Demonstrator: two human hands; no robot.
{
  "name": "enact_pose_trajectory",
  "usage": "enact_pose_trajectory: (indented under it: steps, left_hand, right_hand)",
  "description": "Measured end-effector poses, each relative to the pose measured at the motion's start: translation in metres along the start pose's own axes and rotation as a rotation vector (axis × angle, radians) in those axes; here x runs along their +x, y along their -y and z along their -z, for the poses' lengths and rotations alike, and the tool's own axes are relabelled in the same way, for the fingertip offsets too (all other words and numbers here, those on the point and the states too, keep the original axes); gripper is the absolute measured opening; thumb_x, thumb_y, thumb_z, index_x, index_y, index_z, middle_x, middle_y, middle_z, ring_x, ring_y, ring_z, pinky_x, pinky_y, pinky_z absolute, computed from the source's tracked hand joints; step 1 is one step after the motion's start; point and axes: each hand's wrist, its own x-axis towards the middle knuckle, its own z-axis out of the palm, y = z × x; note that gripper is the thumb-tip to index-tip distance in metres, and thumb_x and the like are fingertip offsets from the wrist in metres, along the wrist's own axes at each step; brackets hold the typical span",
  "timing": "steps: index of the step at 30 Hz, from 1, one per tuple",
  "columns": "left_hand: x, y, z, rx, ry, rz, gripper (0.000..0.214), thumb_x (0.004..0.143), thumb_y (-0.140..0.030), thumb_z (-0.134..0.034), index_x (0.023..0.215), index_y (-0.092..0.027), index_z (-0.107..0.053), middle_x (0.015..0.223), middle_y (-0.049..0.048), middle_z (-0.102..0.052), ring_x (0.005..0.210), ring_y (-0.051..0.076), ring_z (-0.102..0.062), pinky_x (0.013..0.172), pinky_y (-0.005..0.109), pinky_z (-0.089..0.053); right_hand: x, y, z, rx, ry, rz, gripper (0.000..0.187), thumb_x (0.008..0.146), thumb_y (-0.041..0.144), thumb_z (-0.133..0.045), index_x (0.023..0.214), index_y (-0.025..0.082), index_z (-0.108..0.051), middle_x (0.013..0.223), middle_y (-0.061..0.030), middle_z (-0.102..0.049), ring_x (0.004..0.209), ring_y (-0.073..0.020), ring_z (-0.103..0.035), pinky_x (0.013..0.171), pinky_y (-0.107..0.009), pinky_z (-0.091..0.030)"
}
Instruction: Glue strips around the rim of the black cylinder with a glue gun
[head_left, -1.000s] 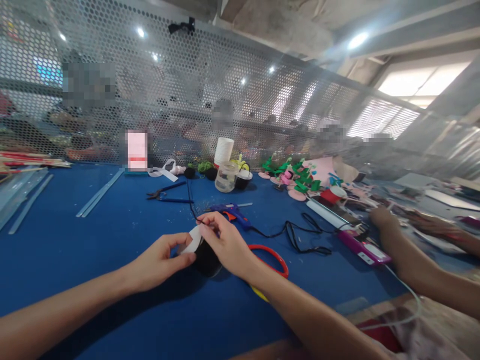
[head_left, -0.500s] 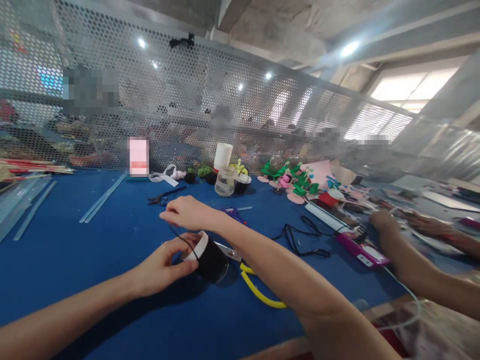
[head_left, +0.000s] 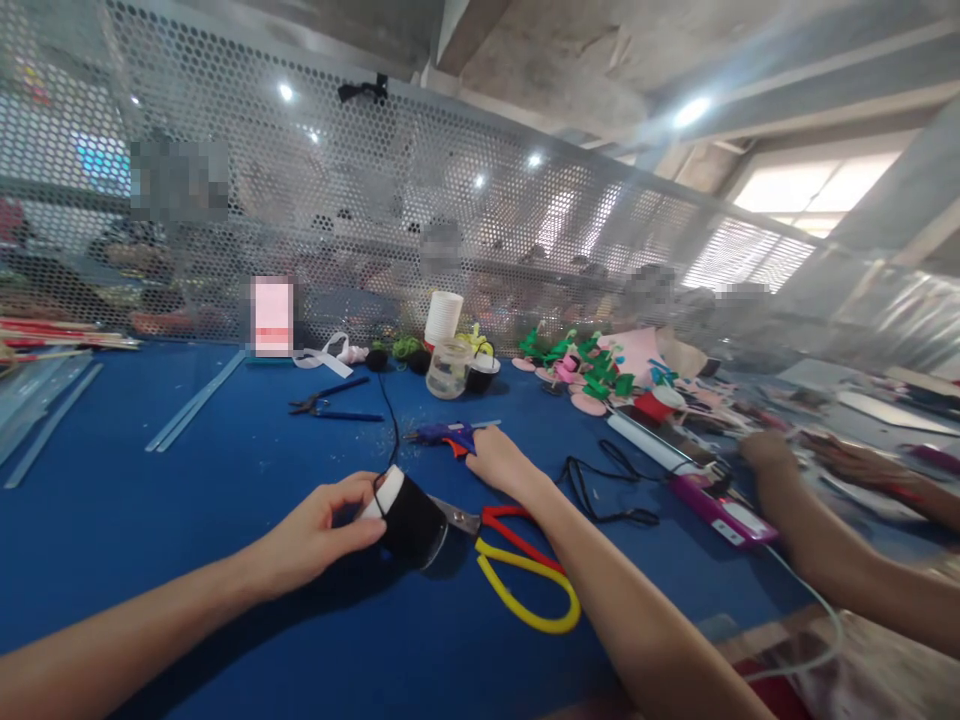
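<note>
My left hand (head_left: 330, 525) grips a paper cup (head_left: 412, 520) wrapped in black, its white rim tilted to the left. A black cord (head_left: 391, 415) runs from the cup's rim toward a dark ball of yarn (head_left: 376, 359) at the back. Further right, my right hand (head_left: 502, 462) is closed around the back of a blue glue gun (head_left: 439, 434) with an orange trigger; its fingers are partly hidden. Scissors (head_left: 463, 518) with red and yellow handles lie between the cup and my right forearm. Behind the cup lie blue-handled pliers (head_left: 349, 416).
Across the back stand a clear jar (head_left: 449, 370), stacked white cups (head_left: 444, 318) and several green-leaved pieces (head_left: 600, 370). A purple power strip (head_left: 720, 510) and black cable (head_left: 581, 485) lie right, near another person's arm (head_left: 810, 530). Glue sticks (head_left: 196, 400) lie left.
My right hand has let go of the black cord above the cup and moved right to the glue gun. The scissors' red handle is now uncovered. My left hand still holds the cup.
</note>
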Motion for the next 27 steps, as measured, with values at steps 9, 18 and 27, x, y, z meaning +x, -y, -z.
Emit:
enact_pose_trajectory:
  steps: [9,18,27]
  left_hand:
    - [0.013,-0.005,0.013,-0.662,-0.399,0.146,0.004,0.07,-0.014,-0.058,0.072,-0.017,-0.057,0.073,-0.002,-0.057,0.072,0.011,-0.051,0.069,0.022,-0.04]
    - [0.006,-0.003,0.011,-0.207,-0.173,0.062,0.009,0.071,-0.024,-0.061,0.072,-0.015,-0.057,0.073,-0.0007,-0.058,0.073,0.013,-0.051,0.072,0.024,-0.038]
    - [0.007,0.0,0.018,0.237,-0.11,-0.161,0.016,0.077,-0.026,-0.05,0.064,-0.017,-0.051,0.096,0.0057,-0.055,0.099,0.022,-0.047,0.087,0.029,-0.035]
  right_hand:
    - [-0.002,-0.007,0.005,0.381,-0.119,-0.105,0.031,0.066,0.012,-0.052,0.097,0.009,-0.049,0.084,-0.012,-0.062,0.068,-0.0197,-0.061,0.06,-0.028,-0.044]
    - [-0.035,0.01,0.035,0.91,-0.02,0.031,0.016,0.069,0.029,-0.054,0.071,0.013,-0.051,0.051,0.002,-0.055,0.039,-0.0076,-0.05,0.04,-0.019,-0.04]
    - [-0.076,0.037,0.046,0.875,0.146,0.128,0.014,0.069,0.027,-0.053,0.066,0.014,-0.057,0.041,0.0032,-0.052,0.034,-0.0077,-0.046,0.035,-0.018,-0.04]
